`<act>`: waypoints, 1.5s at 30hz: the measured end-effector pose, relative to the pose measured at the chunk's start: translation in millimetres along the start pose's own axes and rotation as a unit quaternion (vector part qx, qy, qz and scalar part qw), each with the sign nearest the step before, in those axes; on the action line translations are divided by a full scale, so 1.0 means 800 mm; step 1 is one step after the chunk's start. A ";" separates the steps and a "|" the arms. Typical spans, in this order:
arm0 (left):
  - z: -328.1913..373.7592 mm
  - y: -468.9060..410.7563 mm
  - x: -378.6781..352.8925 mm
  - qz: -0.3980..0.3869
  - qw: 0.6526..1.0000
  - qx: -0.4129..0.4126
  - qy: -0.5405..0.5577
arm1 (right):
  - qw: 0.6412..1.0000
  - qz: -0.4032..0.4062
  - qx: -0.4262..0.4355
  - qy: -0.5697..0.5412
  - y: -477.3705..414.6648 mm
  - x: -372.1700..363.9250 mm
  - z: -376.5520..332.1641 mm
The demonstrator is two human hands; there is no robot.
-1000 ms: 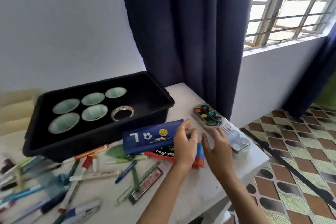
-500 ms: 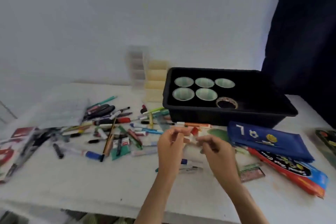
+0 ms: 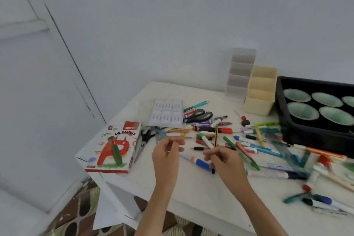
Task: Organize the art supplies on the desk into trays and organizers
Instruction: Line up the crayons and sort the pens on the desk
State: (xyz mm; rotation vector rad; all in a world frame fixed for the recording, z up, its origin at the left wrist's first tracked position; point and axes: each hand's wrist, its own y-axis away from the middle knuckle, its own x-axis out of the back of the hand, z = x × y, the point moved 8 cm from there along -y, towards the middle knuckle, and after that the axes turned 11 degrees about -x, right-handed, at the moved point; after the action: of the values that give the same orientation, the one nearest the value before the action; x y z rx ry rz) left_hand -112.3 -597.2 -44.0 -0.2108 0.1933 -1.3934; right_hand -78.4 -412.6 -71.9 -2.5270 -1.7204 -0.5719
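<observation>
Pens, markers and pencils (image 3: pixel 249 140) lie scattered over the white desk (image 3: pixel 191 197). My right hand (image 3: pixel 223 160) grips a yellow-and-black pencil (image 3: pixel 216 135) that points away from me over the pile. To its left, my left hand (image 3: pixel 167 152) hovers with fingers curled and thumb meeting them, close to a white marker with a yellow end (image 3: pixel 175 134); whether it holds anything is hidden. A beige organizer (image 3: pixel 260 99) and a clear organizer (image 3: pixel 239 74) stand at the back. A black tray (image 3: pixel 314 136) with several pale green cups (image 3: pixel 301 113) sits at the right.
An oil pastels box (image 3: pixel 115 147) lies at the desk's left corner, with small scissors (image 3: pixel 143 140) beside it. Black-handled scissors (image 3: pixel 199 115) and a white label sheet (image 3: pixel 166 113) lie behind the pile. A blue-grip pen (image 3: pixel 199 162) lies between my hands. The desk's front-left edge drops to patterned floor.
The view has swung left from the tray and pouches to the desk's left corner. My hands moved left over the pen pile, and my right hand now grips the pencil.
</observation>
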 end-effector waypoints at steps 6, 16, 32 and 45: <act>-0.016 -0.072 0.104 0.095 0.992 -0.039 -0.079 | 0.999 -0.022 -0.010 -0.032 -0.017 -0.096 -0.042; -0.090 -0.181 0.113 0.007 0.965 0.058 -0.254 | 0.911 -0.045 0.197 0.358 -0.079 -0.227 -0.107; -0.067 -0.182 0.123 0.080 0.996 0.010 -0.029 | 0.990 0.097 0.080 0.057 -0.092 -0.150 -0.091; -0.013 -0.092 0.009 -0.173 0.955 0.107 0.215 | 0.926 0.041 -0.073 -0.367 -0.036 0.055 -0.060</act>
State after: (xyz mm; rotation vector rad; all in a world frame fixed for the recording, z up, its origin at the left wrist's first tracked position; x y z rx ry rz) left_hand -183.8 -616.6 -35.0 0.2561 0.3752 -1.7874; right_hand -103.8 -373.1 -18.4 -3.1527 -1.7618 0.3293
